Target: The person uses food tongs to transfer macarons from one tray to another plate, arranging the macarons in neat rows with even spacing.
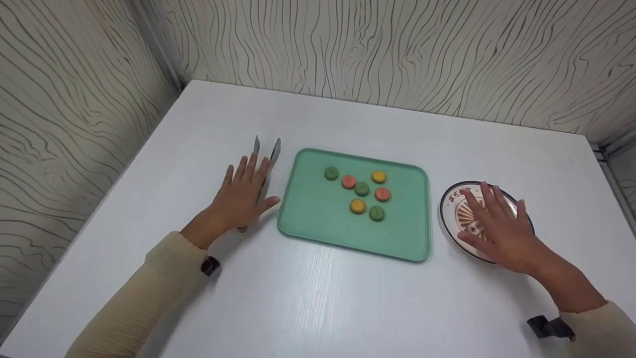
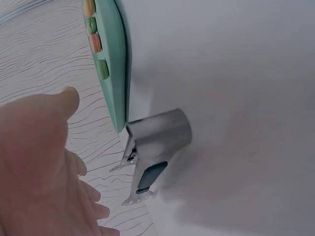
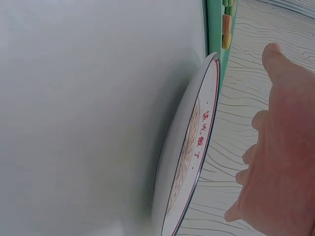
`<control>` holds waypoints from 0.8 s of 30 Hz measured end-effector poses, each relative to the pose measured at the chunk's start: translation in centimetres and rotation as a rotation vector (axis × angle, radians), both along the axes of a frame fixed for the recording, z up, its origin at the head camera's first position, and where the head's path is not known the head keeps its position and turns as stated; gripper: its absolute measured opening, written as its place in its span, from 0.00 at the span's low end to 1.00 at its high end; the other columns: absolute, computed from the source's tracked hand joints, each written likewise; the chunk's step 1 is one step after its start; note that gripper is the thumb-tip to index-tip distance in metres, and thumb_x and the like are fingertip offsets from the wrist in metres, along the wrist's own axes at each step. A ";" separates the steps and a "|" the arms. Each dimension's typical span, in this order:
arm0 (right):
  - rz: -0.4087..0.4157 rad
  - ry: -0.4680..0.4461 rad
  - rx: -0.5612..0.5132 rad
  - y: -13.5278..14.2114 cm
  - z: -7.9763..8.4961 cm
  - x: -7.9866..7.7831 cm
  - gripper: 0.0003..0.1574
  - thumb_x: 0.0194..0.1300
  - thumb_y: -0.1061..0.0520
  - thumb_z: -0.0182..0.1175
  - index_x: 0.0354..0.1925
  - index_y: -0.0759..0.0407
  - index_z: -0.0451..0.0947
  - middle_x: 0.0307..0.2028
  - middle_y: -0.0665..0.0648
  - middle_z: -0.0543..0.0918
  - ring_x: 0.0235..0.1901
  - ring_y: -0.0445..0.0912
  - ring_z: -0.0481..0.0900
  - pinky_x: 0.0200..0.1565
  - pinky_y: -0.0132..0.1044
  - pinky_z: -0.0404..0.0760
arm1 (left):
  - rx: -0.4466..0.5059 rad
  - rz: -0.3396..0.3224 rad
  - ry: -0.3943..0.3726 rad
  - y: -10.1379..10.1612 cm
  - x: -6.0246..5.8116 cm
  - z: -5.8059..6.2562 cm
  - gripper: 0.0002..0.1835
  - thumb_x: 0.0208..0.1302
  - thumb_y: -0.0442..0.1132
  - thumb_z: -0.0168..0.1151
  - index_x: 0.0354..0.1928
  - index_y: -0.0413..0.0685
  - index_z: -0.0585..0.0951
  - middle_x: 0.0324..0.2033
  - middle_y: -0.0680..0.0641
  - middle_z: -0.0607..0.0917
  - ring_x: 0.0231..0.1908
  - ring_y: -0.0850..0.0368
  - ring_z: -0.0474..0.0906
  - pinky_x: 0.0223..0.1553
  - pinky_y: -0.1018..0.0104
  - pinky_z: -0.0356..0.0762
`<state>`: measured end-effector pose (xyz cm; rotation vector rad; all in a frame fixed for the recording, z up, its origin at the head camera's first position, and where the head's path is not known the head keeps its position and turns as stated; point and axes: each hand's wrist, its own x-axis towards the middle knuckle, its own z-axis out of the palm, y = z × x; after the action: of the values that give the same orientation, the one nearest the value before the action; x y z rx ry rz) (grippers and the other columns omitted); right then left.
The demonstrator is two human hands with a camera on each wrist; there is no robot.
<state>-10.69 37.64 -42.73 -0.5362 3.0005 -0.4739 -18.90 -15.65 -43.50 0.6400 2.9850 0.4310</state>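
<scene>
My left hand hovers flat with spread fingers over metal tongs, whose two tips stick out past my fingertips. In the left wrist view the tongs lie on the table below the palm, showing a dark grip inset. On the other side, my right hand, fingers spread, is held above a round plate with a dark rim, a cartoon face and red lettering. The right wrist view shows a gap between that hand and the plate. Neither hand holds anything.
Between the hands lies a green rectangular tray. Several macarons sit on it: green, pink and yellow. The white table meets wood-grain patterned walls at the back and left.
</scene>
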 end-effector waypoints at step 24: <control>-0.136 -0.076 0.004 4.5 -1.8 0.9 0.60 0.77 0.40 0.54 0.78 0.74 0.30 0.74 0.83 0.33 0.75 0.69 0.22 0.66 0.70 0.18 | 0.009 0.117 -0.143 -1.6 0.0 -0.2 0.52 0.75 0.61 0.52 0.79 0.33 0.39 0.78 0.30 0.43 0.77 0.32 0.38 0.73 0.35 0.38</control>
<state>-9.76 42.11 -44.56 -0.3068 2.9759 -0.4846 -18.95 -17.27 -43.74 0.4178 2.8946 0.4757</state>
